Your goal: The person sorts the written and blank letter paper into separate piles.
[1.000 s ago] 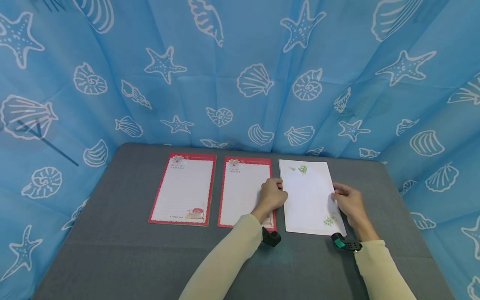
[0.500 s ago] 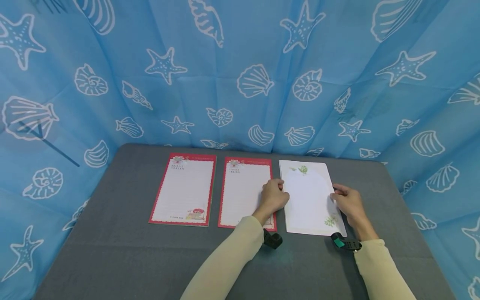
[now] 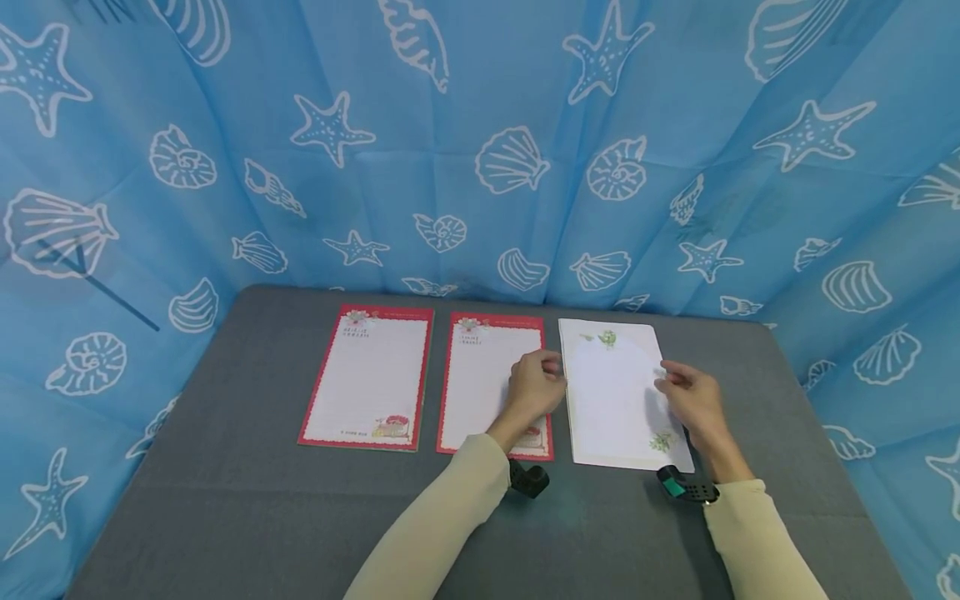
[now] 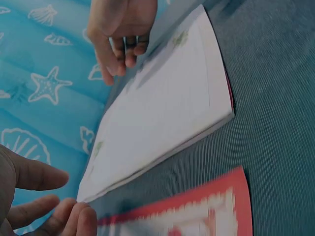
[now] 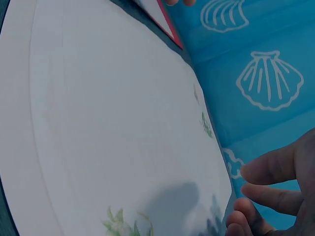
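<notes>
A white writing pad (image 3: 611,404) with green leaf prints lies flat on the right part of the table. My left hand (image 3: 536,385) is just off its left edge, above the middle red-bordered letter pad (image 3: 480,383); in the left wrist view a gap shows between its thumb and fingers (image 4: 47,216). On the opposite side, my right hand (image 3: 693,402) hovers at the white pad's right edge and casts a shadow on the sheet. Loosely bent, the right fingers (image 5: 273,196) have nothing between them. Both hands look free of the paper.
Another red-bordered letter pad (image 3: 365,379) lies at the left of the row. All three pads rest on a grey cloth-covered table (image 3: 247,500). Behind it hangs a blue curtain (image 3: 420,200) with white shells and starfish.
My left hand has drawn back leftward from the white pad's edge. The right hand has let go of its edge and shifted slightly left and up. All three pads stay in place.
</notes>
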A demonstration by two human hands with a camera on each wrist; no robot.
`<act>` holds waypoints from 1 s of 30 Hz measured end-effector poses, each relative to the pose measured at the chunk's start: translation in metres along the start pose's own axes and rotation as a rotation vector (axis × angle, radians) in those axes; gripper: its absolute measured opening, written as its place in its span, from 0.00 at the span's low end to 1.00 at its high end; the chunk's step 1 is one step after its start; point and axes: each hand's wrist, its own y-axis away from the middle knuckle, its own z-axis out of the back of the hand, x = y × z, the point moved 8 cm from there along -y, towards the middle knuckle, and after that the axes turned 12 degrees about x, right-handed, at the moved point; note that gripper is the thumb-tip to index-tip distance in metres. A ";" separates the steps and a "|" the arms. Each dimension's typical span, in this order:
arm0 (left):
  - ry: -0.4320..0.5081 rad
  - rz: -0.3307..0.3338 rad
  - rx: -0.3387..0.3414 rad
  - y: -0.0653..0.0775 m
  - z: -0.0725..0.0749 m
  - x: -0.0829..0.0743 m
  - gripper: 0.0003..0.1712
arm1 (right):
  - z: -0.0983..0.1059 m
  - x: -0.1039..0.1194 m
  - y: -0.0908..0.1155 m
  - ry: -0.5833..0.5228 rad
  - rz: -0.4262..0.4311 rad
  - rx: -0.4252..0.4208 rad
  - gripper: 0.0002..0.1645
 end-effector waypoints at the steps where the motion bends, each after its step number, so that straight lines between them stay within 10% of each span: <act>1: 0.002 -0.008 -0.003 0.001 0.003 0.001 0.20 | -0.002 0.003 0.001 0.003 0.012 0.003 0.26; 30: -0.187 -0.086 -0.164 0.031 0.098 0.040 0.20 | -0.102 0.083 0.004 0.018 0.329 0.176 0.20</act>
